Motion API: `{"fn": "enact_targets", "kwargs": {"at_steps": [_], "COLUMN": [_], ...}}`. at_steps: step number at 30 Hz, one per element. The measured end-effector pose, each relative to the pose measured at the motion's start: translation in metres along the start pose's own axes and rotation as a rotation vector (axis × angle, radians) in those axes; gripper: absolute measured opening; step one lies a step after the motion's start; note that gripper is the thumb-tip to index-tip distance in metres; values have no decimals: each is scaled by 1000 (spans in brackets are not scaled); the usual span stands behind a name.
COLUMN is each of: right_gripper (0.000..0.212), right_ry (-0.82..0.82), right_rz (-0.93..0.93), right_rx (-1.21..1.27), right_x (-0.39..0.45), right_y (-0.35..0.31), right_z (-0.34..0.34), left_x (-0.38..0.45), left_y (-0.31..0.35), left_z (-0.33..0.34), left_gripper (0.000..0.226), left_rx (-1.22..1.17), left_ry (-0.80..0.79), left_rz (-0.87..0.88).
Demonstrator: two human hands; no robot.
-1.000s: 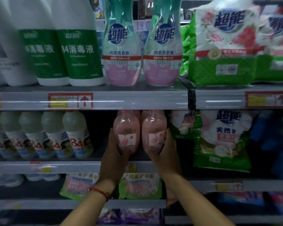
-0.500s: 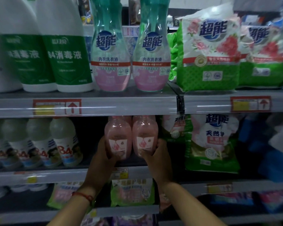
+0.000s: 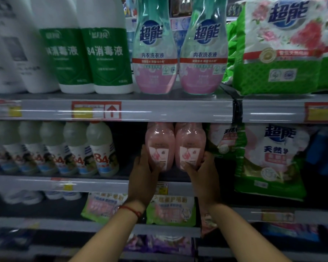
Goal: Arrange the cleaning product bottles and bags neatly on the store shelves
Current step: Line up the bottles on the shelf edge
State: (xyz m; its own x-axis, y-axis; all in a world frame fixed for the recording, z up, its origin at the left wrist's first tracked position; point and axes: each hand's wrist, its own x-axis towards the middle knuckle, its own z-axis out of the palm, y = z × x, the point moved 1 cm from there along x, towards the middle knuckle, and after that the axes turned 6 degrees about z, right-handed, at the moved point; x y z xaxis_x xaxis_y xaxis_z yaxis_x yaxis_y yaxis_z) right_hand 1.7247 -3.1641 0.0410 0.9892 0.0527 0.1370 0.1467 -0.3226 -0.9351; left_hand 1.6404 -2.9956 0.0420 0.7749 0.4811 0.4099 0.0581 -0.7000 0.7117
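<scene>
Two pink bottles stand side by side on the middle shelf point(image 3: 95, 183). My left hand point(image 3: 143, 178) grips the base of the left pink bottle point(image 3: 159, 143). My right hand point(image 3: 204, 176) grips the base of the right pink bottle point(image 3: 190, 142). The bottles touch each other, upright, labels facing me. Their caps are hidden behind the upper shelf edge point(image 3: 159, 110).
White "84" bottles point(image 3: 100, 148) line the middle shelf to the left, with a dark gap before the pink pair. Green-and-pink detergent bags point(image 3: 271, 159) stand to the right. Above are green-labelled white jugs point(image 3: 108, 53), two teal-pink bottles point(image 3: 155, 53) and bags point(image 3: 280, 46). Pouches point(image 3: 170, 208) hang below.
The view has shifted slightly; both hands stay round the bases of the two pink bottles, which remain together in the same spot on the middle shelf.
</scene>
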Motion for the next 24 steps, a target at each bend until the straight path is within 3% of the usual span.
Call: {"fn": "enact_targets", "kwargs": {"at_steps": [8, 12, 14, 16, 19, 24], "right_gripper": [56, 58, 72, 89, 88, 85], "right_ry": [-16, -90, -149, -244, -358, -541], "right_rz": [11, 25, 20, -1, -162, -291], "right_rx": [-21, -36, -174, -403, -726, -912], "right_x": [-3, -11, -21, -32, -56, -89], "right_y": [-3, -8, -14, -18, -23, -44], "right_z": [-1, -9, -18, -28, -36, -21], "left_x": [-4, -10, -18, -33, -55, -74], "left_y": [7, 14, 16, 13, 4, 12], "left_z": [-1, -8, -15, -25, -36, -68], "left_gripper": [75, 80, 74, 67, 67, 73], "left_rx": [-16, 103, 239, 385, 560, 762], "left_ry": [3, -64, -104, -125, -155, -362], "left_rz": [-24, -23, 5, 140, 304, 205]}}
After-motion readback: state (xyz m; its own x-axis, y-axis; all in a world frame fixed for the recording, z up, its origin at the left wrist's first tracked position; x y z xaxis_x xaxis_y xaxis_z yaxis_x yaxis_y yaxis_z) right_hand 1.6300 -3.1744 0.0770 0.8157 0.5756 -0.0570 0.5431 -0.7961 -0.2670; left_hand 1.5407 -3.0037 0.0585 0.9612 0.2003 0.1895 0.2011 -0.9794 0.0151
